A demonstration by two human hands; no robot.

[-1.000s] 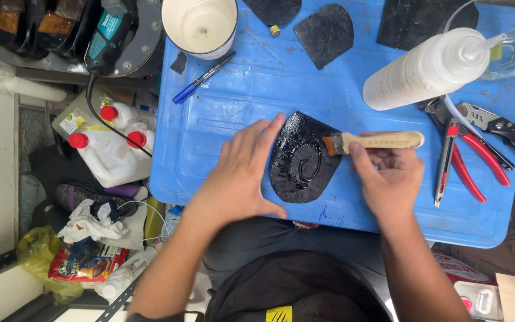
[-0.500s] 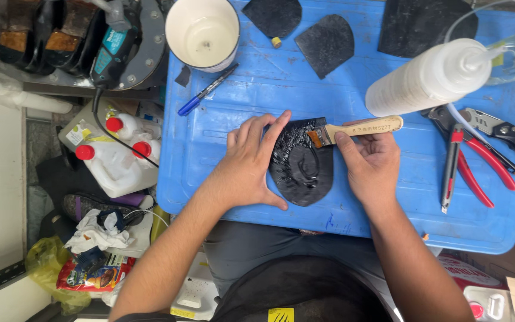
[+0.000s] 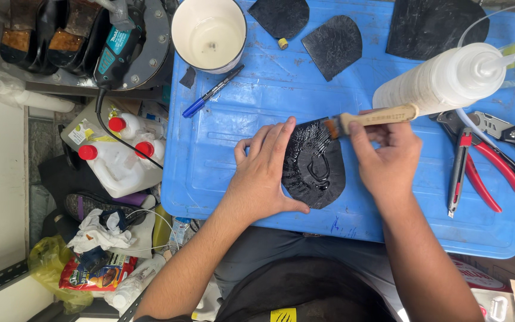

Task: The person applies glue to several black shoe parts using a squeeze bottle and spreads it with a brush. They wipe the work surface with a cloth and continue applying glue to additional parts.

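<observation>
A black rubber shoe sole piece (image 3: pixel 317 170) lies glossy and wet on the blue plastic lid (image 3: pixel 222 155). My left hand (image 3: pixel 263 173) lies flat against its left edge and holds it down. My right hand (image 3: pixel 385 158) grips a wooden-handled brush (image 3: pixel 374 117), whose bristles touch the top edge of the sole piece.
A white bucket (image 3: pixel 208 33) and a blue marker (image 3: pixel 211 91) sit at the upper left. Other black rubber pieces (image 3: pixel 334 45) lie at the top. A white squeeze bottle (image 3: pixel 439 80) lies at right, above red-handled pliers (image 3: pixel 469 170). Jugs with red caps (image 3: pixel 120 158) and clutter sit on the floor at left.
The brush has swept from the sole's right side up to its top edge. My left hand has stayed on the sole piece.
</observation>
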